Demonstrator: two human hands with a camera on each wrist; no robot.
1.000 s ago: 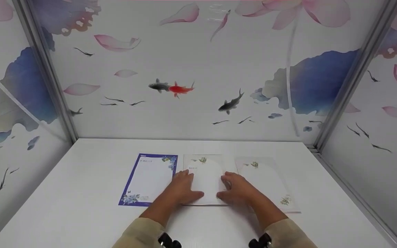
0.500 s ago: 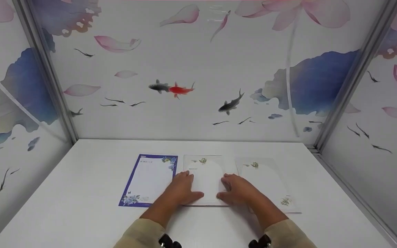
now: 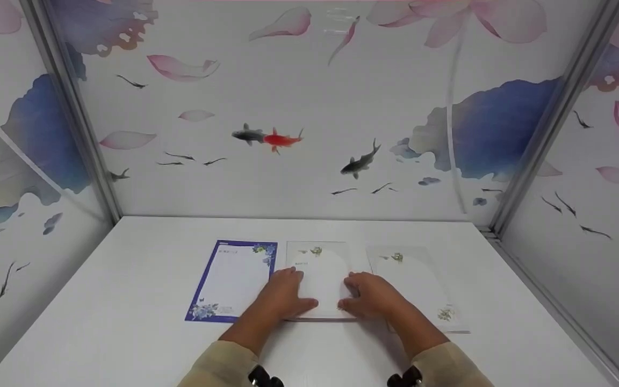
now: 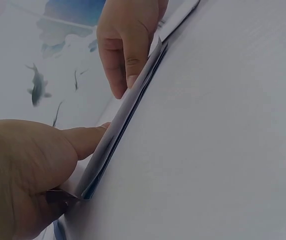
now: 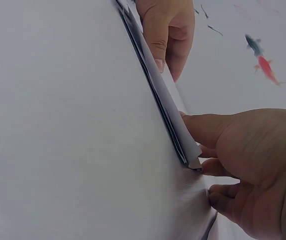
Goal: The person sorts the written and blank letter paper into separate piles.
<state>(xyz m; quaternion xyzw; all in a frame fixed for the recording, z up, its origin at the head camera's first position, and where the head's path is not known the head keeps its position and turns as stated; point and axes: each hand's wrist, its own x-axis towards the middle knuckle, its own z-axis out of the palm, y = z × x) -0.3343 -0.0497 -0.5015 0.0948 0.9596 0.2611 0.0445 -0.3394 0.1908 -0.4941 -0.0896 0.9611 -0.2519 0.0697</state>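
A thin white stack of printed sheets (image 3: 323, 285) lies flat at the table's middle, with a small flower print at its top. Along its left side my left hand (image 3: 286, 295) grips the edge, thumb lying on top. On the opposite side my right hand (image 3: 372, 295) holds the edge, also with its thumb above and its fingers bent at the side. Layered edges with dark lines show on the stack (image 4: 123, 122) in the left wrist view, slightly parted at the near corner. The left hand's fingertips are partly hidden there.
To the left lies a sheet with a purple border and blue flowers (image 3: 234, 282). A pale floral sheet (image 3: 422, 290) lies at the right, partly under my right forearm. Painted panels (image 3: 309, 107) enclose the white table (image 3: 127, 301) at the back and both sides.
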